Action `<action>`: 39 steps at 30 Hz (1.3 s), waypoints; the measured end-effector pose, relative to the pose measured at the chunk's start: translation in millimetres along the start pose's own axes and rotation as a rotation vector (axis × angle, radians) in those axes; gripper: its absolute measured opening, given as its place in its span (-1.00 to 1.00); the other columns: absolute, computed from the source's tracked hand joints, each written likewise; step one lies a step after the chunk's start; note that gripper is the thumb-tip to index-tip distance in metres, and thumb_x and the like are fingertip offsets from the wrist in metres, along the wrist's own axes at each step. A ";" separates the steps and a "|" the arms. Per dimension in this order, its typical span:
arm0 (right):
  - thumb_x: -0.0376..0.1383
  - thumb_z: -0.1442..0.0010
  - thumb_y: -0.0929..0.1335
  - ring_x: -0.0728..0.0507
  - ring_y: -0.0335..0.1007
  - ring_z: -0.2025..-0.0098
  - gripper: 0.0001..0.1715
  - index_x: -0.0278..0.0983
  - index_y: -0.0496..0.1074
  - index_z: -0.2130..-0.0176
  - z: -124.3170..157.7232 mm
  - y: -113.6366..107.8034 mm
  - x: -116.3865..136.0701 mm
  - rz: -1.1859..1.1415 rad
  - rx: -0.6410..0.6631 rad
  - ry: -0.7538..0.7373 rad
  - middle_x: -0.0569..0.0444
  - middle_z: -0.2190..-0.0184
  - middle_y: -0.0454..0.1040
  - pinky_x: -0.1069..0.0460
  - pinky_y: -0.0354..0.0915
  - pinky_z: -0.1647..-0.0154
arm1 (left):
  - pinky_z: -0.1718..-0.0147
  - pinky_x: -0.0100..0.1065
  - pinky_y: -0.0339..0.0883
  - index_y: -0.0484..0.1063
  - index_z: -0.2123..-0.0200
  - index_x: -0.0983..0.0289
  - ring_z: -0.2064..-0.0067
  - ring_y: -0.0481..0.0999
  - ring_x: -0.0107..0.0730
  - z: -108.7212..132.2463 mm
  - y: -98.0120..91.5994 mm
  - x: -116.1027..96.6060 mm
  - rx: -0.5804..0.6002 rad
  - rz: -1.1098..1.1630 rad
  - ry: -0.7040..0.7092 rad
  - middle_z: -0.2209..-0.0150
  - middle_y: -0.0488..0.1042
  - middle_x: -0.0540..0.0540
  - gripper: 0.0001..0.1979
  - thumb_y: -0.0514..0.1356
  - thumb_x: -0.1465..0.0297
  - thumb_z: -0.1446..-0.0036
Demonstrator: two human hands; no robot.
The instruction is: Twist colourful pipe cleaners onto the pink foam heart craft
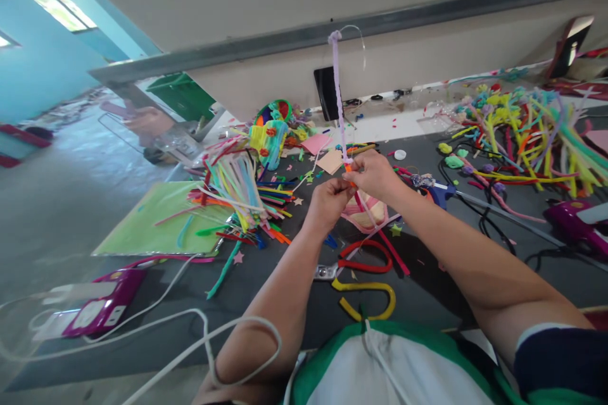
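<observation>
In the middle of the frame, the left hand (329,201) and the right hand (375,174) are close together, both pinching the bottom end of a long purple fuzzy stick (337,95) that stands up tall with a small loop on top. Just below the hands, on the dark table (266,285), lie a red bent stick (365,267) and a yellow bent stick (363,286). At the lower left sits a purple box (102,307) with white labels, too blurry to read.
</observation>
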State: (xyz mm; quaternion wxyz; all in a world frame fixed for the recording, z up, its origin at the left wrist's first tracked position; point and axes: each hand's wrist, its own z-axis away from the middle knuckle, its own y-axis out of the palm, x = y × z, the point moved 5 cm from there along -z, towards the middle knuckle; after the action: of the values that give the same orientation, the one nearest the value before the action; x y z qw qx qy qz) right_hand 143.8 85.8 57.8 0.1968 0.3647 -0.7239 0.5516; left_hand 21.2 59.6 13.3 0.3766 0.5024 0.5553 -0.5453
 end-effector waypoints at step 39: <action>-0.27 0.11 0.36 0.01 0.19 0.54 -0.82 -0.31 0.36 0.64 -1.9 19.0 -20.8 -0.205 -0.045 0.104 0.18 0.65 0.33 0.10 0.06 0.49 | 0.61 -0.49 -0.06 0.33 0.58 0.33 0.63 0.06 -0.65 -2.1 6.3 17.6 0.027 0.040 -0.099 0.68 0.15 -0.13 -0.77 0.22 0.30 0.05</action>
State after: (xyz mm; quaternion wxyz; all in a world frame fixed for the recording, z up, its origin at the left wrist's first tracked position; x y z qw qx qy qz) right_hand 143.0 96.4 31.6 0.2978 0.4031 -0.6839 0.5303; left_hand 23.8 63.6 -5.0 0.4074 0.4908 0.5185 -0.5695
